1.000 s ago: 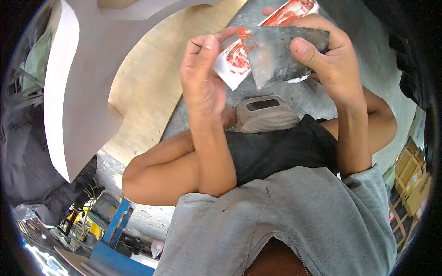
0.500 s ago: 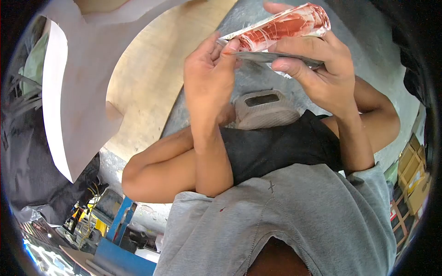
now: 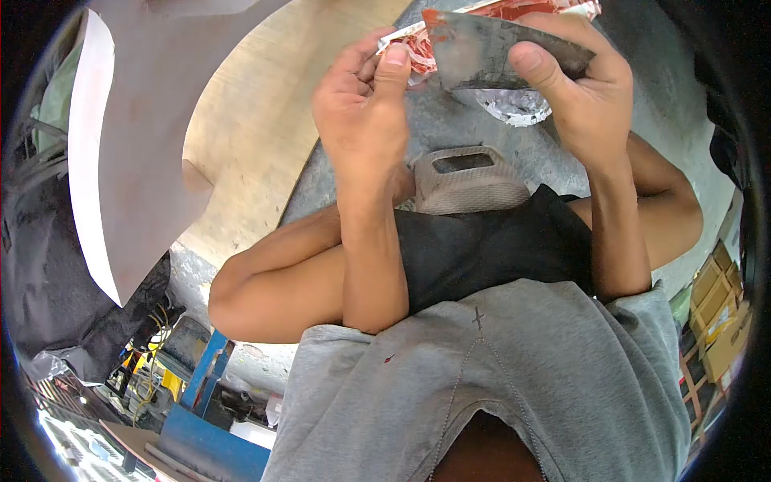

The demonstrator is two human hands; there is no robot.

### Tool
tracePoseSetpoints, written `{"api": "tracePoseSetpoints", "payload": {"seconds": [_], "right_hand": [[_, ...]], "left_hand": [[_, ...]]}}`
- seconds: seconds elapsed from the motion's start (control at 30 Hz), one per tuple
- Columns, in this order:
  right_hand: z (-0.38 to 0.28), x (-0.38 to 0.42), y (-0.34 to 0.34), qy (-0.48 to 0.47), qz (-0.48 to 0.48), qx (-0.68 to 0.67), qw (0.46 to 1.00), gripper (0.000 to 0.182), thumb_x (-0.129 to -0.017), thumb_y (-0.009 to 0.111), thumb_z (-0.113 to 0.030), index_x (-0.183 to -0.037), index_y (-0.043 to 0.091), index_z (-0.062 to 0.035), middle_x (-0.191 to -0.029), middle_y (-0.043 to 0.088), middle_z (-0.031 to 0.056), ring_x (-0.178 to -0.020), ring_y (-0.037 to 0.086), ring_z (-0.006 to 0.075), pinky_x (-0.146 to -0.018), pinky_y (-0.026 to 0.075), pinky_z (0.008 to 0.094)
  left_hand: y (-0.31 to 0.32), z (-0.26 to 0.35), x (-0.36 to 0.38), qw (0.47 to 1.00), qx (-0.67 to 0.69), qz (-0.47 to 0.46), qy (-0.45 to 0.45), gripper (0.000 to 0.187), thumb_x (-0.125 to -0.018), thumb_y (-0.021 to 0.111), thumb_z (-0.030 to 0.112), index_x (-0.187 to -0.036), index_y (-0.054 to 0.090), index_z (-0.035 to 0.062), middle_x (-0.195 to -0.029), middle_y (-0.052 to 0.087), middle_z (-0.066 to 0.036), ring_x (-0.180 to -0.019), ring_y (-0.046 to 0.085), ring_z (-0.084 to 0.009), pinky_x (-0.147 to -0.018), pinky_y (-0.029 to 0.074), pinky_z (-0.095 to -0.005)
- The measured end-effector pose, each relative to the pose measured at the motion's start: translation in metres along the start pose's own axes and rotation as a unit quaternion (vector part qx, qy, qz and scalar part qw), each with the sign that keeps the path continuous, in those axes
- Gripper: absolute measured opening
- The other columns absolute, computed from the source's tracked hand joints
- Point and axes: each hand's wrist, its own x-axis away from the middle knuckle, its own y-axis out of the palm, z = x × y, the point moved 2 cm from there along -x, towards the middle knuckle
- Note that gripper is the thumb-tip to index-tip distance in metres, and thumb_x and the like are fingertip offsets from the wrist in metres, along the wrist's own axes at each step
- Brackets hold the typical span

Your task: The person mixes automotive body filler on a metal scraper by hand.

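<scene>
At the top of the view my left hand (image 3: pixel 361 112) pinches the left end of an opened white packet (image 3: pixel 418 50), smeared inside with red paste, between thumb and fingers. My right hand (image 3: pixel 590 104) grips a flat metal scraper (image 3: pixel 482 56), its thumb pressed on the near face. Red paste marks the upper left corner of the blade. Behind the blade the packet stretches right toward my right fingers, which are partly hidden. Just under the blade shows a round, silvery, crinkled-edged thing (image 3: pixel 518 112).
A beige textured object with a slot (image 3: pixel 470 185) sits on the grey floor before my crossed legs. To the left lie a plywood sheet (image 3: pixel 249 104) and a large curved grey panel (image 3: pixel 144 161). Blue metal frame parts (image 3: pixel 213 442) stand lower left, cardboard boxes (image 3: pixel 727 345) at right.
The scraper has turned from nearly edge-on to showing its broad face, now covering much of the packet. Both hands have shifted slightly upward, and the silvery round thing shows more.
</scene>
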Motion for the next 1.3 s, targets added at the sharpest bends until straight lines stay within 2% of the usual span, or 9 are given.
{"api": "tracePoseSetpoints", "payload": {"seconds": [0.1, 0.23, 0.3, 0.6, 0.83, 1.13, 1.23, 1.27, 1.3], "right_hand": [[-0.029, -0.008, 0.01, 0.059, -0.018, -0.142, 0.988, 0.023, -0.09, 0.076, -0.014, -0.104, 0.069, 0.0023, -0.11, 0.069, 0.0086, -0.095, 0.064, 0.0139, -0.083, 0.052, 0.0278], [-0.009, -0.019, 0.017, -0.019, -0.016, -0.141, 0.99, 0.025, -0.09, 0.076, -0.014, -0.108, 0.068, 0.0035, -0.11, 0.069, 0.0099, -0.095, 0.065, 0.0149, -0.083, 0.053, 0.0281], [-0.016, -0.022, 0.021, 0.085, -0.002, -0.159, 0.984, 0.028, -0.091, 0.075, -0.014, -0.111, 0.067, 0.0035, -0.108, 0.07, 0.0095, -0.094, 0.065, 0.014, -0.081, 0.053, 0.027], [-0.028, -0.035, 0.028, 0.156, 0.01, -0.178, 0.971, 0.032, -0.091, 0.077, -0.018, -0.112, 0.066, 0.0017, -0.1, 0.068, 0.006, -0.084, 0.063, 0.0106, -0.073, 0.052, 0.0253], [-0.028, -0.038, 0.03, 0.112, 0.027, -0.235, 0.965, 0.03, -0.09, 0.078, -0.018, -0.111, 0.065, 0.0002, -0.097, 0.068, 0.0042, -0.081, 0.061, 0.0096, -0.07, 0.049, 0.0241], [-0.033, -0.043, 0.027, 0.002, -0.002, -0.13, 0.991, 0.023, -0.091, 0.076, -0.014, -0.108, 0.068, 0.0007, -0.098, 0.07, 0.0039, -0.083, 0.063, 0.0097, -0.072, 0.051, 0.0248], [-0.064, -0.036, 0.039, 0.164, -0.048, -0.133, 0.976, 0.02, -0.088, 0.077, -0.011, -0.104, 0.071, -0.0013, -0.094, 0.07, 0.0052, -0.081, 0.064, 0.0119, -0.071, 0.051, 0.0249], [-0.08, -0.035, 0.053, 0.063, 0.089, 0.09, 0.99, 0.018, -0.087, 0.078, -0.011, -0.102, 0.072, -0.0022, -0.091, 0.069, 0.0062, -0.078, 0.065, 0.0138, -0.07, 0.052, 0.0255], [-0.095, -0.032, 0.059, -0.044, 0.22, 0.306, 0.925, 0.017, -0.086, 0.078, -0.011, -0.099, 0.073, -0.0031, -0.088, 0.069, 0.0072, -0.076, 0.066, 0.0158, -0.069, 0.052, 0.0262]], "left_hand": [[-0.002, 0.001, 0.0, 0.999, 0.041, 0.011, 0.014, 0.029, -0.096, 0.067, 0.01, -0.117, 0.064, -0.0102, -0.097, 0.073, -0.013, -0.083, 0.069, -0.0149, -0.078, 0.056, -0.0268], [-0.009, 0.0, -0.002, 0.999, 0.036, 0.003, 0.033, 0.032, -0.095, 0.068, 0.009, -0.118, 0.062, -0.0111, -0.099, 0.073, -0.015, -0.085, 0.07, -0.0168, -0.078, 0.058, -0.029], [-0.009, -0.001, -0.003, 0.998, 0.051, 0.007, 0.034, 0.032, -0.094, 0.068, 0.009, -0.118, 0.062, -0.0112, -0.1, 0.072, -0.016, -0.085, 0.07, -0.0179, -0.079, 0.058, -0.0303], [-0.023, -0.008, -0.011, 0.991, 0.125, -0.01, 0.054, 0.032, -0.094, 0.067, 0.005, -0.12, 0.06, -0.0111, -0.105, 0.071, -0.019, -0.09, 0.071, -0.0233, -0.081, 0.059, -0.037], [-0.025, -0.009, -0.011, 0.976, 0.206, -0.044, 0.054, 0.034, -0.092, 0.069, 0.006, -0.121, 0.06, -0.0103, -0.11, 0.069, -0.019, -0.096, 0.069, -0.0261, -0.084, 0.058, -0.0418], [-0.023, -0.009, -0.014, 0.981, 0.189, -0.027, 0.044, 0.028, -0.092, 0.068, 0.004, -0.116, 0.061, -0.009, -0.106, 0.07, -0.019, -0.089, 0.071, -0.0254, -0.081, 0.061, -0.0419], [-0.025, -0.009, -0.017, 0.989, 0.138, 0.009, 0.045, 0.027, -0.091, 0.069, 0.001, -0.115, 0.061, -0.0092, -0.104, 0.071, -0.02, -0.087, 0.072, -0.0249, -0.081, 0.062, -0.0417], [-0.025, -0.009, -0.017, 0.989, 0.137, 0.01, 0.045, 0.027, -0.091, 0.069, 0.001, -0.115, 0.061, -0.0092, -0.104, 0.071, -0.02, -0.087, 0.072, -0.0249, -0.081, 0.062, -0.0417], [-0.026, -0.009, -0.018, 0.99, 0.13, 0.024, 0.05, 0.028, -0.091, 0.069, 0.001, -0.115, 0.061, -0.0095, -0.103, 0.072, -0.02, -0.087, 0.072, -0.0247, -0.081, 0.062, -0.0407]]}}
